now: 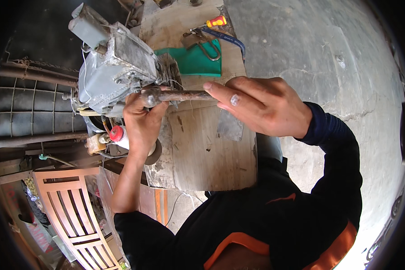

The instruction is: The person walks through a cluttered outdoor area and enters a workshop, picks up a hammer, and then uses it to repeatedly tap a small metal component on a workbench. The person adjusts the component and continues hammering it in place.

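A grey, dirty engine block (114, 69) sits on a wooden board (211, 153). A rusty metal rod (180, 95) with a rounded socket end meets the engine's side. My left hand (141, 123) grips the rod's rounded end right against the engine. My right hand (261, 105) is closed around the rod's other end, forefinger stretched along it. Both sleeves are dark blue, and my dark top with orange stripes fills the lower frame.
A green plastic piece (195, 60), a screwdriver with a red and yellow handle (216, 21) and a blue strap (229, 39) lie at the board's far end. A red cap (116, 133) shows under the engine. A wooden slatted frame (72, 211) stands lower left; concrete floor (328, 67) lies to the right.
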### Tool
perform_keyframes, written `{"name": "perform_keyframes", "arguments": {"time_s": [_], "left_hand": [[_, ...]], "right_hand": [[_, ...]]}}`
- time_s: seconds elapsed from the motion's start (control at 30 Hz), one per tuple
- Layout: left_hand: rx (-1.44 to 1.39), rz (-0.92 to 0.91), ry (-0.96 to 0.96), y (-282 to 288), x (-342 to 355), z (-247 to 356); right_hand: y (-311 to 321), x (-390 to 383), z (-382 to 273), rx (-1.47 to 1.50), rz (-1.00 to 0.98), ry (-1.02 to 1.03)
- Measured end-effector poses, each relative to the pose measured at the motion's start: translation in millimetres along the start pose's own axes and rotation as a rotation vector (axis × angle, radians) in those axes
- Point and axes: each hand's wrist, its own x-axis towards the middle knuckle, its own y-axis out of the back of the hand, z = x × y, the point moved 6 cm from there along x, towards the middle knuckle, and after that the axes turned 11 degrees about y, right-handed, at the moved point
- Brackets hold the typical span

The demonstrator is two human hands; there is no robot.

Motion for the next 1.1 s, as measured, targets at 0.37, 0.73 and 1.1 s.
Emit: {"name": "perform_keyframes", "arguments": {"time_s": [0.37, 0.73, 1.1], "left_hand": [[0.071, 0.037, -0.007, 3, -1, -1], [0.086, 0.011, 0.055, 3, 1, -8], [0.074, 0.01, 0.062, 2, 3, -4]], "right_hand": [[-4, -5, 5, -0.088, -0.07, -0.01], [-4, -4, 8, -0.019, 0.028, -0.005], [-5, -4, 10, -0.057, 0.005, -0.007]]}}
